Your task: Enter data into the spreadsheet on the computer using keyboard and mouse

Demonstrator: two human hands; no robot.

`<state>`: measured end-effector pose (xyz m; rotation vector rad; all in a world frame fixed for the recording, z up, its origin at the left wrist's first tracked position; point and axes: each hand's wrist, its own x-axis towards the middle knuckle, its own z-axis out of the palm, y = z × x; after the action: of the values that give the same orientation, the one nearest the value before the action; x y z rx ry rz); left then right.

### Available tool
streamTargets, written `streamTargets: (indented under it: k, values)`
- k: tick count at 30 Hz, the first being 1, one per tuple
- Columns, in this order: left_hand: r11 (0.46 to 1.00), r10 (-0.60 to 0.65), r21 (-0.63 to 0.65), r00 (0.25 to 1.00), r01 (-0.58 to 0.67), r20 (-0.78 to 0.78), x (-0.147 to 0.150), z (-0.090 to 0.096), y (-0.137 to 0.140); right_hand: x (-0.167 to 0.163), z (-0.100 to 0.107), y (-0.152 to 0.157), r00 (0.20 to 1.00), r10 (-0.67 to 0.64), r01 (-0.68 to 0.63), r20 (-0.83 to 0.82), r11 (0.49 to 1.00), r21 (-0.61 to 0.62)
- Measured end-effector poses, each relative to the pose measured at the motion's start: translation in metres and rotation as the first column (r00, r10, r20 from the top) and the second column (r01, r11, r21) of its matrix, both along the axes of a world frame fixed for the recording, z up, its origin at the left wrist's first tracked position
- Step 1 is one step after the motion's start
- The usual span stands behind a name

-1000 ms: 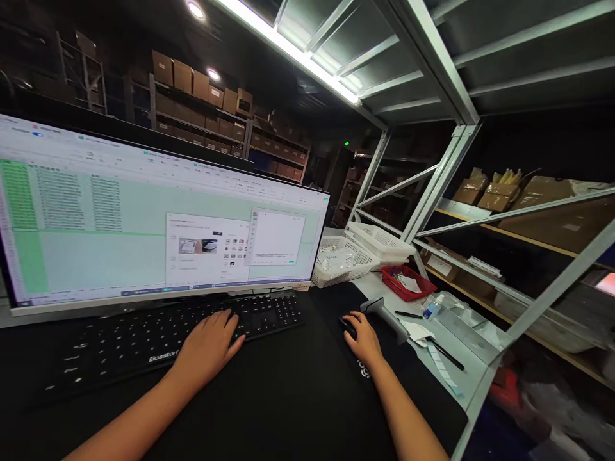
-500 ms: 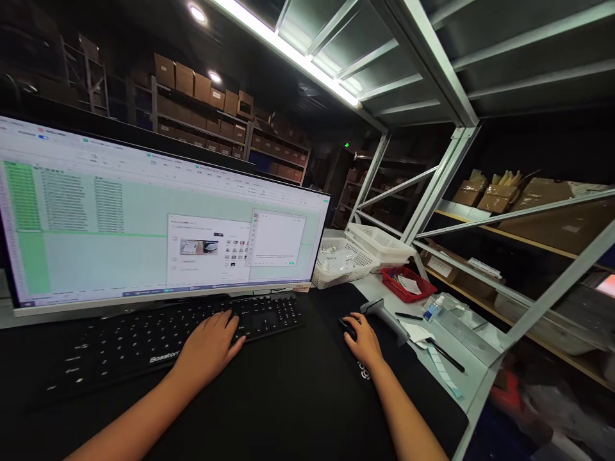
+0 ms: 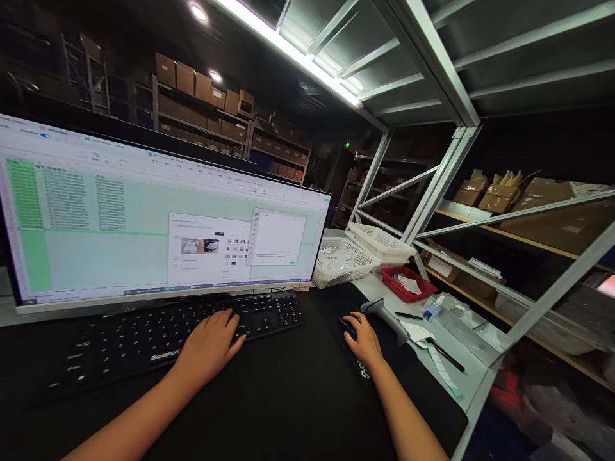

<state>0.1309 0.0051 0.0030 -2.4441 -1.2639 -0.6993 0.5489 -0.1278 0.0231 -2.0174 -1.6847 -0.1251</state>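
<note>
One tall metal rack (image 3: 441, 180) reaches over and beyond my fingers, its posts standing ahead and to the right. The bench (image 3: 468, 379) lies under both my hands, mostly covered by a black mat (image 3: 288, 397). The monitor (image 3: 139, 250) stands beyond my left fingers, showing a table of rows and two smaller windows, too blurred to read. The keyboard (image 3: 139, 339) is right beneath my left hand (image 3: 209, 342), whose fingers are slightly spread and laid over the keys, thumb out to the side; whether any key is pressed I cannot tell. Ahead of my right fingers sits a white basket (image 3: 336, 276) of wrapped things, with a red basket (image 3: 408, 296) farther to their right. The scanner (image 3: 387, 320) lies just right of my right hand (image 3: 364, 339). Smallest is the mouse (image 3: 350, 330), directly under those right fingers, which curl over it

With my left fingers lying so low, a slack moment could press an unwanted key. Swinging the mouse rightward might knock my knuckles into the scanner, since little room separates them

Compared with a second ago, both hands rest in the same places; only my view has turned slightly, bringing the monitor's left edge a little farther in
</note>
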Motion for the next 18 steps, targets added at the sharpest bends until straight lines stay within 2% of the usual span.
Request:
streamTargets:
  k: [11,18]
  values:
    - [1.000,-0.012,-0.016,1.000,0.013,0.028,-0.0002,0.0012,0.0001,-0.0011,0.0002,-0.0001,1.000,-0.006,0.006,0.006,1.000,0.000]
    - [1.000,0.012,-0.006,1.000,-0.012,-0.010,0.0002,0.0015,-0.0008,0.0000,-0.0003,0.0000,1.000,-0.003,0.003,-0.002,1.000,0.008]
